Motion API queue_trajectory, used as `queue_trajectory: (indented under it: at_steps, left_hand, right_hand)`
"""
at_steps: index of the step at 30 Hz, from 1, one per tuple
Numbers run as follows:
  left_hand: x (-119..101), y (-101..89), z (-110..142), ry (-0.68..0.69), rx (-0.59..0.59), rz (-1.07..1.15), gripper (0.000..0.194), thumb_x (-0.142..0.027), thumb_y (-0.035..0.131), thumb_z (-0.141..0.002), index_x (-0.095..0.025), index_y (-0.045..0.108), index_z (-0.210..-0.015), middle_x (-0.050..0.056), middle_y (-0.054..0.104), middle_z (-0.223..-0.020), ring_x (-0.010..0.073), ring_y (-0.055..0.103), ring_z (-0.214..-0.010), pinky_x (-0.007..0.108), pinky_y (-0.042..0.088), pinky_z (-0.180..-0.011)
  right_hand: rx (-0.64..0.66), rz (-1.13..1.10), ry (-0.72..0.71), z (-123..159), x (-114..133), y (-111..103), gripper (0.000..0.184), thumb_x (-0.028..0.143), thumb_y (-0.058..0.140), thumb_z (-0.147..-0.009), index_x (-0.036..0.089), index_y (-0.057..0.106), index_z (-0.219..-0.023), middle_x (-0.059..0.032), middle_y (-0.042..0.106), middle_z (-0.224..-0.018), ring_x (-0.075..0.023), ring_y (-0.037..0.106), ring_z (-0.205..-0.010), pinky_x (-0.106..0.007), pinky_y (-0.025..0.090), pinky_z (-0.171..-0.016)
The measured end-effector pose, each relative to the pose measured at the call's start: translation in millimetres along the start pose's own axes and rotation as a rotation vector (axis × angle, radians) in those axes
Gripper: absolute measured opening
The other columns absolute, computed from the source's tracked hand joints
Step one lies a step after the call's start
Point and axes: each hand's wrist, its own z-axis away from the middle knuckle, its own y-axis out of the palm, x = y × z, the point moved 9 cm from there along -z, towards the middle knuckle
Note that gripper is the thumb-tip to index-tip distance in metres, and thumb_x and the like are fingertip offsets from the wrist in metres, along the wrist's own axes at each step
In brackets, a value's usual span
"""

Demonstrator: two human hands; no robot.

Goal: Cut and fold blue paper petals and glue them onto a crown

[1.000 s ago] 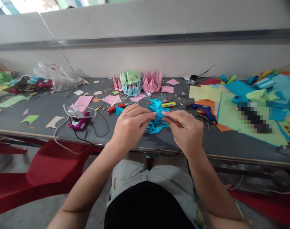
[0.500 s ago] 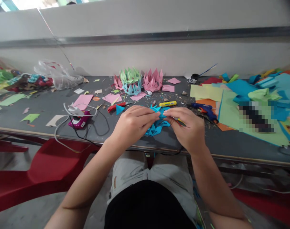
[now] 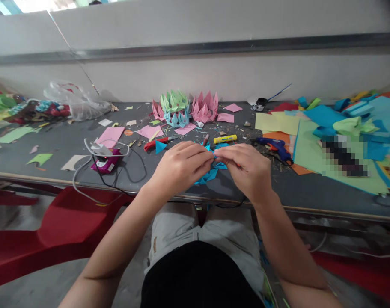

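Observation:
My left hand [image 3: 178, 167] and my right hand [image 3: 246, 169] meet over the near edge of the grey table [image 3: 53, 167]. Both pinch a blue folded paper piece [image 3: 210, 173] with pointed tips; most of it is hidden behind my fingers. The fingers of each hand are pressed together on it. A small loose blue paper triangle [image 3: 160, 146] lies just beyond my left hand.
Finished paper flowers, pink [image 3: 205, 107] and green-blue [image 3: 174, 107], stand at the back. Red scissors [image 3: 156, 142], a yellow glue stick [image 3: 225, 139], a blue glue gun [image 3: 275, 146] and a purple device with cables [image 3: 105, 162] lie nearby. Coloured sheets [image 3: 336, 141] pile at right. Red chair [image 3: 63, 222] at left.
The blue paper piece has sunk lower and is more covered by my fingers; both hands have drawn closer together on it.

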Motion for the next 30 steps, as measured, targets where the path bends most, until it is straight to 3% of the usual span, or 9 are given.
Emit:
queue_trajectory:
  at_steps: [7, 11, 15, 19, 25, 30]
  left_hand:
    - [1.8, 0.0, -1.2, -0.011, -0.074, 0.076, 0.012, -0.018, 0.053, -0.085, -0.014, 0.064, -0.082, 0.003, 0.068, -0.079, 0.0121, 0.061, -0.073, 0.025, 0.05, -0.074]
    - [15.9, -9.5, -2.4, -0.172, -0.116, 0.2, 0.013, -0.022, 0.055, -0.083, -0.015, 0.066, -0.087, 0.004, 0.07, -0.084, 0.0128, 0.063, -0.078, 0.025, 0.05, -0.073]
    - [37.6, -21.8, 2.8, -0.36, -0.157, 0.233, 0.016, -0.023, 0.053, -0.084, -0.017, 0.067, -0.089, 0.004, 0.07, -0.085, 0.0124, 0.063, -0.078, 0.025, 0.05, -0.072]
    - [54.3, -17.7, 7.7, -0.469, -0.107, 0.26, 0.015, -0.021, 0.054, -0.083, -0.016, 0.067, -0.087, 0.003, 0.069, -0.081, 0.0119, 0.062, -0.074, 0.024, 0.049, -0.069]
    - [39.8, 3.9, 1.1, -0.336, 0.142, 0.362, 0.019, -0.019, 0.059, -0.078, -0.016, 0.065, -0.096, 0.006, 0.067, -0.096, 0.015, 0.061, -0.091, 0.029, 0.049, -0.083]
    - [25.6, 4.5, -2.3, -0.208, 0.182, 0.321, 0.022, -0.015, 0.059, -0.076, -0.017, 0.065, -0.097, 0.006, 0.067, -0.101, 0.0163, 0.06, -0.096, 0.031, 0.048, -0.085]
  right_hand:
    - [-0.105, 0.061, 0.005, 2.4, -5.0, 2.6, 0.023, 0.004, 0.049, -0.081, 0.023, 0.063, -0.082, -0.0001, 0.07, -0.075, -0.0153, 0.064, -0.074, -0.029, 0.05, -0.071]
    - [-0.191, 0.003, 0.123, 5.4, -18.8, -3.6, 0.018, 0.008, 0.053, -0.081, 0.023, 0.065, -0.079, 0.0007, 0.07, -0.074, -0.0147, 0.065, -0.073, -0.028, 0.051, -0.069]
    - [-0.277, -0.112, 0.281, 16.8, -36.4, -11.3, 0.016, 0.012, 0.054, -0.082, 0.023, 0.066, -0.08, 0.0015, 0.069, -0.075, -0.0127, 0.065, -0.064, -0.025, 0.053, -0.057]
    - [-0.353, -0.239, 0.285, 28.4, -36.2, -15.6, 0.021, 0.009, 0.054, -0.08, 0.026, 0.066, -0.083, 0.0021, 0.069, -0.078, -0.0118, 0.064, -0.063, -0.022, 0.053, -0.049]
    - [-0.332, -0.167, 0.135, 33.7, -9.2, -17.5, 0.023, 0.005, 0.059, -0.077, 0.026, 0.064, -0.084, 0.0014, 0.07, -0.081, -0.0147, 0.066, -0.075, -0.026, 0.055, -0.057]
    - [-0.256, -0.163, 0.06, 35.1, 7.8, -15.3, 0.021, 0.007, 0.062, -0.076, 0.025, 0.064, -0.086, -0.0006, 0.07, -0.085, -0.015, 0.066, -0.077, -0.029, 0.055, -0.067]
